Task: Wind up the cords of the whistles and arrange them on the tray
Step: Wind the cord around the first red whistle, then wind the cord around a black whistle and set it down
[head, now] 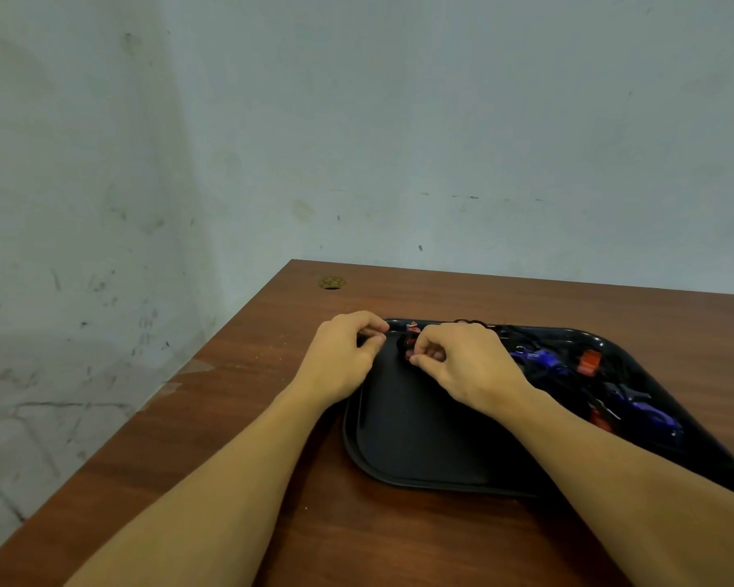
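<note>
Brown wooden table [272,417] against a scuffed pale wall [357,120], bearing a black tray [420,451]. Left hand [340,358], fingers curled, pinches a dark cord at the tray's 10 o'clock corner. Right hand [462,362] pinches a red whistle [410,347] just beside it. Unwound blue and red whistles [585,374] with black cords lie heaped from 1 to 4 o'clock.

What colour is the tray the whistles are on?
The tray is black, with a glossy rim. The head view, the only one, shows it clearly.
</note>
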`<act>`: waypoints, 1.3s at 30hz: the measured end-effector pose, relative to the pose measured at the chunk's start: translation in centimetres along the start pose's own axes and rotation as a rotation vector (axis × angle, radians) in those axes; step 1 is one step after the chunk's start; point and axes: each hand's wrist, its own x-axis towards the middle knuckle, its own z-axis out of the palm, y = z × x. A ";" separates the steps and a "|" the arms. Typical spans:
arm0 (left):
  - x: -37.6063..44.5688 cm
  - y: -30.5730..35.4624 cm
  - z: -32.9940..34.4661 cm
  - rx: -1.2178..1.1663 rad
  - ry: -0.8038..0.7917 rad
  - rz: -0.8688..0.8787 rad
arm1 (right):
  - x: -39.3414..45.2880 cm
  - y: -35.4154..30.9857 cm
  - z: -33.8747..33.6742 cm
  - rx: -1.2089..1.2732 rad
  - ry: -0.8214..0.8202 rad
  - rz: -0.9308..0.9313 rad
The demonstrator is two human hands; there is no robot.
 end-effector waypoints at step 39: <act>-3.6 10.5 0.7 0.096 -0.190 0.156 | -6.8 6.1 -7.7 -0.175 -0.195 0.069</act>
